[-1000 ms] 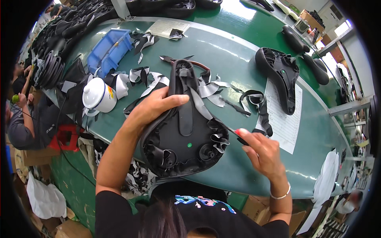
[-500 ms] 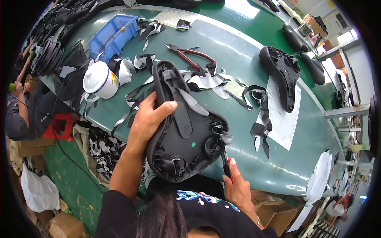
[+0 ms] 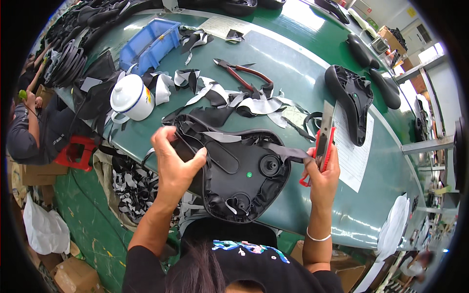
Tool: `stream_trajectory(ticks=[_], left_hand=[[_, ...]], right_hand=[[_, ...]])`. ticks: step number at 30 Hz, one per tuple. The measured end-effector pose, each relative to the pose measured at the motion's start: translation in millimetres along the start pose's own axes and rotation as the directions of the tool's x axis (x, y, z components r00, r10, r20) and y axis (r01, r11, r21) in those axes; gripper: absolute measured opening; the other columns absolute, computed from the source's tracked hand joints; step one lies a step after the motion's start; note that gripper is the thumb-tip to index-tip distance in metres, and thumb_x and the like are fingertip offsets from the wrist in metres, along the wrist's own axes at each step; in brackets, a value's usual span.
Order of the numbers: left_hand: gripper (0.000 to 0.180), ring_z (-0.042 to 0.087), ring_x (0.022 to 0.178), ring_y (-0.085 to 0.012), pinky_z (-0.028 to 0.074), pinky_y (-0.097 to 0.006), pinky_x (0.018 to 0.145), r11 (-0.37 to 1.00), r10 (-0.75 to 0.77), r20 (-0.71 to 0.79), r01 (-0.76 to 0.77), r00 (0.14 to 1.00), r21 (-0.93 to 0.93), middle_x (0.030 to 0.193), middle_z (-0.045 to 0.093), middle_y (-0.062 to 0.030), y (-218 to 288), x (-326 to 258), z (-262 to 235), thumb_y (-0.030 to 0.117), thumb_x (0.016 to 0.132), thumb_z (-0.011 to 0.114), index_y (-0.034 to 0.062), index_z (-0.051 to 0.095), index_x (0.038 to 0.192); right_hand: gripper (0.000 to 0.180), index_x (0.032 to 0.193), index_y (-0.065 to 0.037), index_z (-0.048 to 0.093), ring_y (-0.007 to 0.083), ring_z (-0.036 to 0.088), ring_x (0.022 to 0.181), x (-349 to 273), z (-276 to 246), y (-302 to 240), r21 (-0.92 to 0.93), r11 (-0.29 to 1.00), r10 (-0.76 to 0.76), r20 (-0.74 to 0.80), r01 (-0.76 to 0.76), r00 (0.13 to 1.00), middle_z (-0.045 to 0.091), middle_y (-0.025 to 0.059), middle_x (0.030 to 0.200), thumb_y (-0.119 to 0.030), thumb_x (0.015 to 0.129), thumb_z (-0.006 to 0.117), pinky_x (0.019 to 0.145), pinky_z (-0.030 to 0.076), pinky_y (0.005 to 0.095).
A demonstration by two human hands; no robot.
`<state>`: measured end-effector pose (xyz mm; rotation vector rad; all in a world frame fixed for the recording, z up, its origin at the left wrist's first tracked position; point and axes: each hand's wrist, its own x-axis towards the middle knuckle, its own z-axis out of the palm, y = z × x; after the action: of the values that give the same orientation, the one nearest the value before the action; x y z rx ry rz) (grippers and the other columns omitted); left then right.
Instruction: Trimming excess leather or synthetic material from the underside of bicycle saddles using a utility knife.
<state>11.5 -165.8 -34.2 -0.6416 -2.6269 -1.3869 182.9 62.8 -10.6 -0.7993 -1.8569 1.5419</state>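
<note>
A black bicycle saddle (image 3: 227, 180) lies with its underside up near the table's front edge, its nose toward the left. My left hand (image 3: 173, 168) is closed on the nose, thumb on the near side and fingers over the far rim. On the right, my right hand (image 3: 323, 183) grips a red utility knife (image 3: 322, 144) with its long blade pointing up. The same hand's thumb and fingertips pinch the end of a dark cover strip (image 3: 288, 152), which stretches taut from the saddle's rim. Folded cover edges line the rim around the underside.
Black and white scraps (image 3: 259, 105) lie beyond the saddle, beside red-handled pincers (image 3: 244, 71). A lidded white enamel mug (image 3: 132, 97) and a blue bin (image 3: 151, 46) stand at left. Another saddle (image 3: 349, 100) rests on a paper sheet (image 3: 356, 161) at right. A co-worker (image 3: 36, 124) sits far left.
The saddle has turned, its nose swinging left and toward me, and now sits lower. My right hand has moved up and right, knife blade upward, drawing a strip out from the rim.
</note>
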Motion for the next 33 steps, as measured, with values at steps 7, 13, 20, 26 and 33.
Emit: stream_trajectory(ticks=[7,13,20,26,33], left_hand=[[0.02,0.049,0.08,-0.0233,0.034,-0.037,0.074,0.717,0.661,0.48,-0.675,0.577,-0.177,0.08,0.054,-0.0052,82.4,29.8,60.5,0.022,0.075,0.069,0.0073,0.056,0.081],[0.022,0.049,0.071,-0.0241,0.034,-0.038,0.072,0.809,0.579,0.595,-0.483,0.558,-0.334,0.064,0.052,-0.0073,77.8,40.0,64.5,0.02,0.083,0.059,0.0046,0.057,0.069],[0.021,0.05,0.071,-0.017,0.041,-0.035,0.071,0.902,0.387,0.695,-0.092,0.607,-0.421,0.063,0.049,-0.0052,75.9,54.9,57.6,0.021,0.086,0.055,0.0021,0.057,0.077],[0.029,0.056,0.086,-0.0221,0.05,-0.034,0.074,0.435,0.633,0.412,0.14,0.655,-0.89,0.08,0.06,-0.013,101.4,38.4,44.5,0.022,0.092,0.052,-0.0047,0.056,0.081],[0.03,0.042,0.058,-0.0121,0.034,-0.025,0.053,-0.27,0.43,0.307,0.446,0.849,-0.854,0.07,0.048,-0.0052,64.3,65.2,47.8,0.036,0.098,0.045,0.0087,0.056,0.089]], right_hand=[[0.054,0.128,-0.004,0.045,0.0059,0.055,0.065,0.0,22.2,-27.2,-0.323,0.845,-0.331,0.312,0.427,0.891,0.064,0.0031,0.089,-0.003,0.078,0.066,0.054,0.044,0.0204],[0.061,0.135,-0.008,0.046,0.0151,0.059,0.061,-23.8,-45.5,-8.5,-0.476,0.763,-0.253,0.402,0.437,0.88,0.066,0.0085,0.091,-0.004,0.079,0.068,0.055,0.047,0.026],[0.058,0.134,-0.014,0.05,0.0228,0.051,0.049,-56.1,-28.1,-35.1,-0.777,0.419,-0.069,0.489,0.47,0.87,0.052,0.0061,0.065,-0.009,0.079,0.068,0.045,0.039,0.0344],[0.061,0.137,-0.012,0.045,0.0273,0.052,0.05,-79.1,-10.8,-37.5,-0.824,0.453,-0.021,0.37,0.339,0.929,0.052,0.0096,0.063,-0.007,0.08,0.065,0.047,0.038,0.0376],[0.056,0.138,-0.009,0.042,0.0334,0.057,0.055,-101.0,-4.7,-33.7,-0.81,0.532,-0.031,0.274,0.248,0.961,0.064,0.0145,0.082,-0.009,0.085,0.06,0.048,0.041,0.0387]])
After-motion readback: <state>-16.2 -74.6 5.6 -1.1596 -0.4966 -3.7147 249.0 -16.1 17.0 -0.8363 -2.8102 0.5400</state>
